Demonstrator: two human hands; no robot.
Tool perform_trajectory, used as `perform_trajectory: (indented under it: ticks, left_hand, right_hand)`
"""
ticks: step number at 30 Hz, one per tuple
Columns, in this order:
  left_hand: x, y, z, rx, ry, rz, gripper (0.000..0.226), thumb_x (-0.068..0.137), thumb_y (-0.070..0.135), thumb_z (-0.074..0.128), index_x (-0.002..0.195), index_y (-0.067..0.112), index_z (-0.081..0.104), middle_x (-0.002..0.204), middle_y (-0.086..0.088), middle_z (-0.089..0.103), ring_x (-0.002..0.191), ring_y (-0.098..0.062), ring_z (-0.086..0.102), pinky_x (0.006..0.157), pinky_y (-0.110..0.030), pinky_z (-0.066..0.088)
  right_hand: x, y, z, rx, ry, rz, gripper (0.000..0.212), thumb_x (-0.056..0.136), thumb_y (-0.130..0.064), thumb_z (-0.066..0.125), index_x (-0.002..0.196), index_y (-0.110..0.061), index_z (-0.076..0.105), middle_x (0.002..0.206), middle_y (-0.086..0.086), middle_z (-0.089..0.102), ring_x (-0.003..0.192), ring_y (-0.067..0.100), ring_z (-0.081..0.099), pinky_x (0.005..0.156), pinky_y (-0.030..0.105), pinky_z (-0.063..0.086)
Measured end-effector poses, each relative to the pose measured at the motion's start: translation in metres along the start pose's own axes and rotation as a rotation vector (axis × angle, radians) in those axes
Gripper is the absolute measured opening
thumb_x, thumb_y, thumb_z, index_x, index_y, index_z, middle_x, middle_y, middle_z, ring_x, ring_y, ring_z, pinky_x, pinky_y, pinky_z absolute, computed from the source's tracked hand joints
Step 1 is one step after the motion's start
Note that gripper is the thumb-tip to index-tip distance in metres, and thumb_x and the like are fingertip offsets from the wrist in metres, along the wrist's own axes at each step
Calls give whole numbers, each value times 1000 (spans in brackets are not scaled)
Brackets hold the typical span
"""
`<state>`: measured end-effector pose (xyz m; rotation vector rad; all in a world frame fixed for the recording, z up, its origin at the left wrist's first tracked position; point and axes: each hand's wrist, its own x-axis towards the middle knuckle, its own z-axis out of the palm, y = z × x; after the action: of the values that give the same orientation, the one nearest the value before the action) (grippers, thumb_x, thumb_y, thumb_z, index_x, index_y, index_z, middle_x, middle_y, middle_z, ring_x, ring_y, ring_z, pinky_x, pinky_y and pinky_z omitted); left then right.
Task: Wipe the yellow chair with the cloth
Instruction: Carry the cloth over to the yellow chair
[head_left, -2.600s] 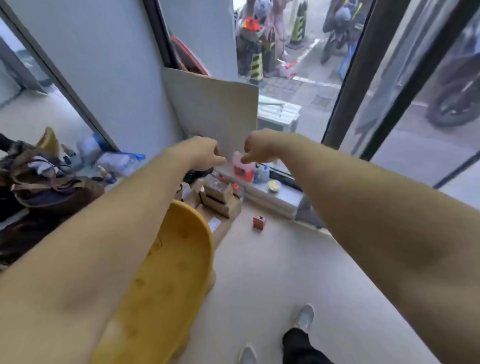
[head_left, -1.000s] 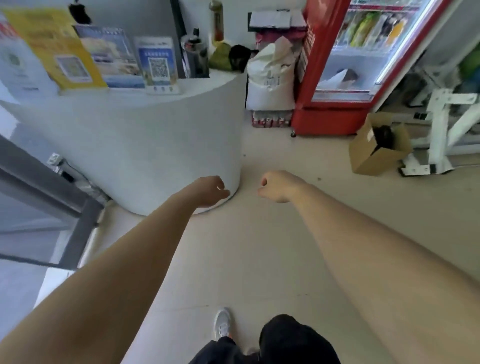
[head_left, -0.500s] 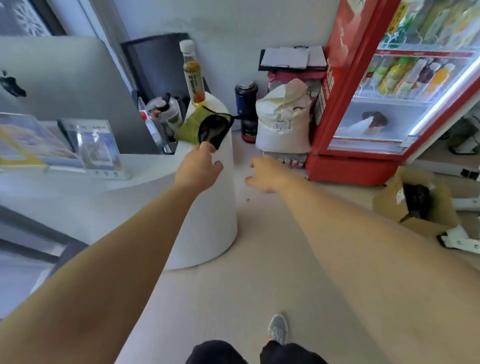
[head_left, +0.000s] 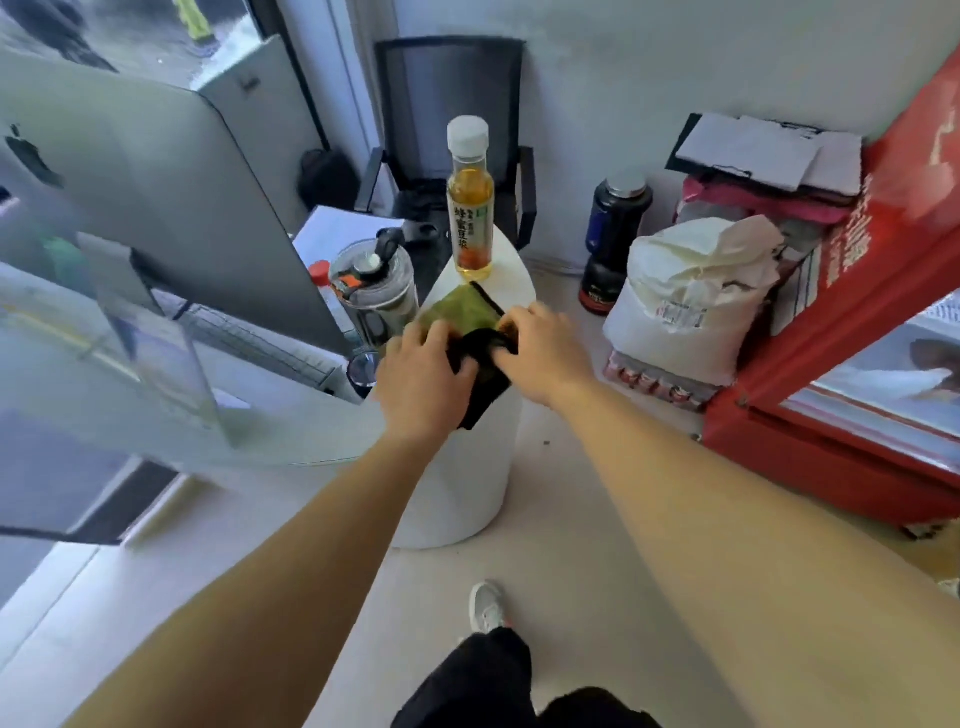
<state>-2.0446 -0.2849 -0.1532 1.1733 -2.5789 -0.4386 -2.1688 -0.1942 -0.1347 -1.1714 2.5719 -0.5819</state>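
Pinching the green-black cloth (head_left: 470, 332), both hands' fingers (head_left: 519, 319) sit below a bottle (head_left: 470, 208) labelled, seemingly, 蜂蜜.

- Both bare forearms are stretched forward and converge at the middle of the view.
- The left hand (head_left: 421, 376) is held palm down, its fingers curled over the cloth (head_left: 470, 332).
- The right hand (head_left: 543, 353) is turned palm down beside it, its fingertips pinched on the same cloth.
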Motion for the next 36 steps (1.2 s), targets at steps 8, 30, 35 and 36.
perform_trajectory:
  ticks: [8, 30, 35, 36]
  left_hand:
    - [0, 11, -4, -257, 130, -179, 18, 96, 26, 47, 104, 20, 62, 97, -1, 70, 89, -27, 61, 70, -41, 50]
    - [-324, 71, -91, -609, 970, -1253, 35, 97, 43, 53, 88, 12, 66, 81, 0, 68, 75, -16, 61, 75, -43, 50]
    - [-465, 77, -98, -369, 832, -1441, 17, 84, 41, 72, 89, 27, 63, 85, 8, 67, 80, -14, 62, 69, -30, 46]
    - [-496, 76, -97, -298, 806, -1498, 16, 85, 38, 70, 95, 27, 64, 90, 8, 67, 82, -15, 62, 71, -31, 47]
  right_hand:
    - [32, -2, -6, 108, 82, -115, 27, 87, -39, 55, 69, -19, 55, 70, -3, 57, 73, 26, 49, 68, 35, 36]
    - [-206, -135, 7, 562, -1329, -668, 15, 92, -21, 66, 87, -8, 72, 79, 7, 72, 70, 14, 67, 63, 25, 56]
    - [-314, -170, 33, 371, -1380, -1005, 16, 87, -22, 71, 74, -14, 69, 65, -3, 62, 62, 10, 57, 58, 21, 45]
    - [-339, -179, 38, 329, -1393, -1075, 16, 85, -23, 72, 71, -18, 67, 64, -5, 62, 61, 10, 57, 58, 21, 44]
